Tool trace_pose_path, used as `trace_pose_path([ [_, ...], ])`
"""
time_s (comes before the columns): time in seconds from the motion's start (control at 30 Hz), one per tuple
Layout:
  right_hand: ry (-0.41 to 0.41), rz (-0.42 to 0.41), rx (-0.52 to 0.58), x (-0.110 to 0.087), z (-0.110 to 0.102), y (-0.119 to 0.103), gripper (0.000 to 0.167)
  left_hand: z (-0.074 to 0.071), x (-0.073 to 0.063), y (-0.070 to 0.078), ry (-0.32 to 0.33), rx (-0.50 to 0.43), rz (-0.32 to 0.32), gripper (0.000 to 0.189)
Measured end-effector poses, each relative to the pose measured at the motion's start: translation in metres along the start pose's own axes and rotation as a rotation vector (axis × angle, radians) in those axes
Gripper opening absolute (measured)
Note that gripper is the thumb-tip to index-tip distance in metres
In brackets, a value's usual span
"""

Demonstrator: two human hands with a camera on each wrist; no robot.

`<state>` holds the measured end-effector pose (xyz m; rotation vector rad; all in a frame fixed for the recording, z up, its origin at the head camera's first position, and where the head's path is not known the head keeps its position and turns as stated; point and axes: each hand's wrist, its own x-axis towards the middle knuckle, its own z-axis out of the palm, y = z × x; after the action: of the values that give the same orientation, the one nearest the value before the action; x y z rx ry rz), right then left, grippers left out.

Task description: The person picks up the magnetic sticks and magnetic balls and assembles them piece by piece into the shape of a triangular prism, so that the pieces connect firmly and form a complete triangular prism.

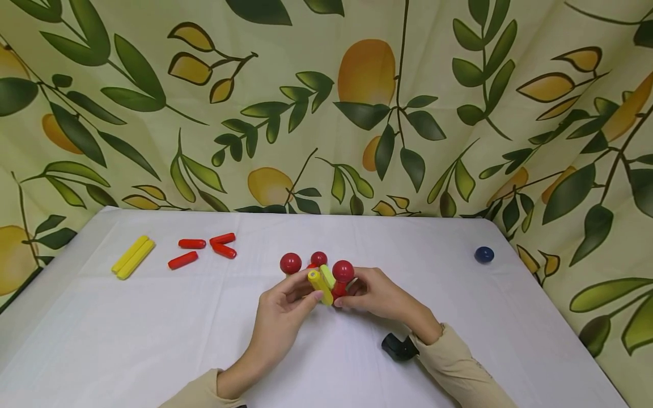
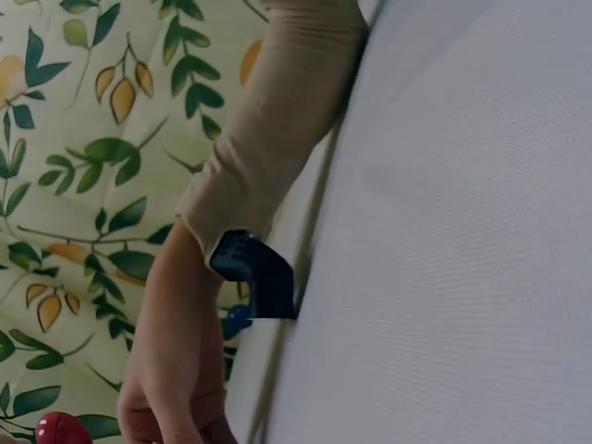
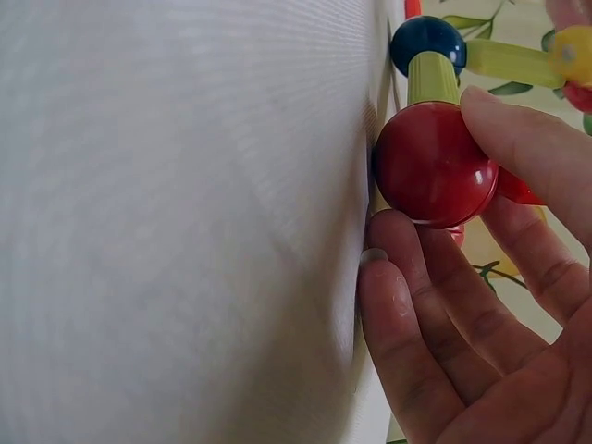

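Red balls and short sticks form a small built frame in the middle of the table, in the head view. My left hand (image 1: 278,320) pinches a yellow stick (image 1: 320,288) between thumb and fingers, its near end tipped up toward the camera. On the frame's right side my right hand (image 1: 377,292) grips a low red ball (image 3: 430,166), thumb on one side and fingers curled on the other. A pale green stick (image 3: 433,79) joins that ball to a blue ball (image 3: 428,46). Another red ball (image 1: 343,271) stands upright over a red stick beside the right fingertips.
Two yellow sticks (image 1: 134,257) lie side by side at the left of the white table (image 1: 153,334). Several short red sticks (image 1: 191,243) are scattered near them. A loose dark blue ball (image 1: 484,255) sits at the far right. Behind hangs a leaf-patterned curtain (image 1: 306,130).
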<state>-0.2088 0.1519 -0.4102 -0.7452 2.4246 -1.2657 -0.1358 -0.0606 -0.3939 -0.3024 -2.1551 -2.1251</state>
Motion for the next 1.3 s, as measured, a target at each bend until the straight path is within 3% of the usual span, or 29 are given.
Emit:
trace_pose_path([
  [0.17, -0.005, -0.007, 0.010, 0.000, 0.000, 0.001, 0.028, 0.003, 0.000, -0.011, 0.003, -0.053, -0.006, 0.042],
  [0.7, 0.002, -0.007, 0.002, 0.001, 0.000, 0.002, 0.031, 0.007, 0.001, -0.035, 0.030, -0.085, 0.080, 0.042],
  [1.3, -0.004, -0.009, 0.013, 0.000, -0.001, 0.002, 0.031, 0.008, 0.002, -0.035, 0.044, -0.037, -0.060, 0.041],
])
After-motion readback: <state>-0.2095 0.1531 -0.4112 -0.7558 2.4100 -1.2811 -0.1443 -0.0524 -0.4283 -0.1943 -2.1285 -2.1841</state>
